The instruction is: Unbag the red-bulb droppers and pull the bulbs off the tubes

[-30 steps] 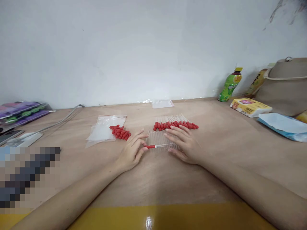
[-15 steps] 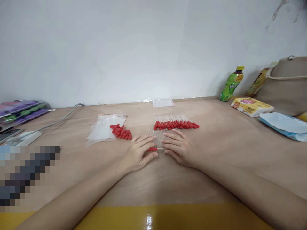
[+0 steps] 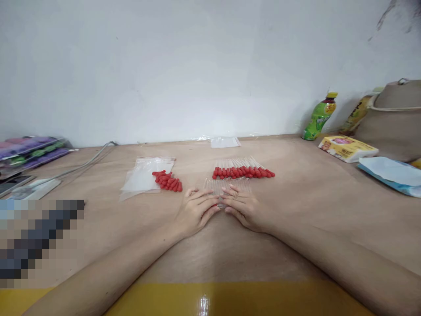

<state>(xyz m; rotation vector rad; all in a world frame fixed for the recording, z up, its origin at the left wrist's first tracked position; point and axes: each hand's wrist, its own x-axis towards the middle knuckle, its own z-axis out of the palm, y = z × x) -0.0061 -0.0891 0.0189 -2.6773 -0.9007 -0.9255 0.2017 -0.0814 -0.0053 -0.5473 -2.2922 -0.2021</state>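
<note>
Near the table's middle, my left hand (image 3: 198,210) is closed around a red rubber piece, of which only a sliver shows between the fingertips. My right hand (image 3: 242,208) faces it, thumb and fingers pinching a clear thin tube that is mostly covered. Under and beyond the fingers lies a row of clear tubes (image 3: 215,186). Behind that row, several tubes with red bulbs (image 3: 243,172) lie side by side, bulbs toward me. Loose red bulbs (image 3: 169,181) form a pile on clear plastic bags (image 3: 141,175) at the left.
Against the wall at right stand a green bottle (image 3: 319,117) and a grey bag (image 3: 391,123), with a yellow tissue pack (image 3: 348,148) and a blue packet (image 3: 391,175) before them. At left are a cable (image 3: 88,161), a phone (image 3: 15,184) and purple packages (image 3: 33,151). A small bag (image 3: 225,142) lies at the back.
My hands have come closer together, the left one moving right. The red piece and clear tube between them are now mostly hidden by my fingers. The view has shifted slightly.
</note>
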